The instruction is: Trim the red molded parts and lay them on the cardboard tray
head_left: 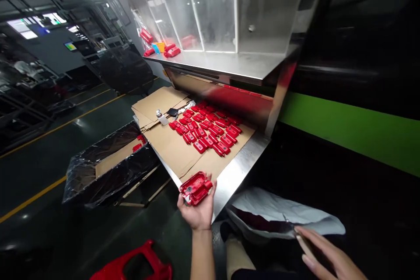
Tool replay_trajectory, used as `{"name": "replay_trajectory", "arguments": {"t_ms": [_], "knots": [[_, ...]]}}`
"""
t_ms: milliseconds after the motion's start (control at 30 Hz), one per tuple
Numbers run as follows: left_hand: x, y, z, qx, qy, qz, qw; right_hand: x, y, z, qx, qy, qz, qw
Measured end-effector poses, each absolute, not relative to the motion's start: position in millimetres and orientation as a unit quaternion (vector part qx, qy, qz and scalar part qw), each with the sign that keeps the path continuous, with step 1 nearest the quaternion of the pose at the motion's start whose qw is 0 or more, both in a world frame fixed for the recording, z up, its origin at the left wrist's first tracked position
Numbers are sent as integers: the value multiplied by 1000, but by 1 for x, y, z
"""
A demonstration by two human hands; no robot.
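Note:
My left hand (197,210) is closed around a red plastic part (196,188) at the near edge of the steel table (236,170). Several more red plastic parts (208,131) lie in rows on a cardboard sheet (173,148) on that table. My right hand (323,251) is low at the right, fingers stretched out, touching the edge of a grey plastic bag (278,212) with a thin dark object under the fingers that I cannot make out.
A box lined with black plastic (108,166) stands on the floor to the left. A red plastic stool (134,264) is near my legs. A small bottle (161,117) stands on the cardboard. The steel shelf (223,63) above holds more red parts.

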State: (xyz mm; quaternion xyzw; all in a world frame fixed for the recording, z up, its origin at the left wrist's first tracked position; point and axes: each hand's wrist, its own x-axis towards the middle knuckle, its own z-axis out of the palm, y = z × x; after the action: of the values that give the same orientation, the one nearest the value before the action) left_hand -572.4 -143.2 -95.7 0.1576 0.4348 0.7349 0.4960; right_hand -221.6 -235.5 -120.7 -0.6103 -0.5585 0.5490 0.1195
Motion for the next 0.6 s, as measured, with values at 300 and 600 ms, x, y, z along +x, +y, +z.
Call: {"name": "replay_trajectory", "arguments": {"t_ms": [300, 600], "knots": [[-396, -221, -56, 11, 176, 683, 709, -164, -261, -42, -562, -649, 420, 296], [-320, -247, -18, 79, 229, 695, 677, -132, -289, -14, -502, -725, 327, 340]]}}
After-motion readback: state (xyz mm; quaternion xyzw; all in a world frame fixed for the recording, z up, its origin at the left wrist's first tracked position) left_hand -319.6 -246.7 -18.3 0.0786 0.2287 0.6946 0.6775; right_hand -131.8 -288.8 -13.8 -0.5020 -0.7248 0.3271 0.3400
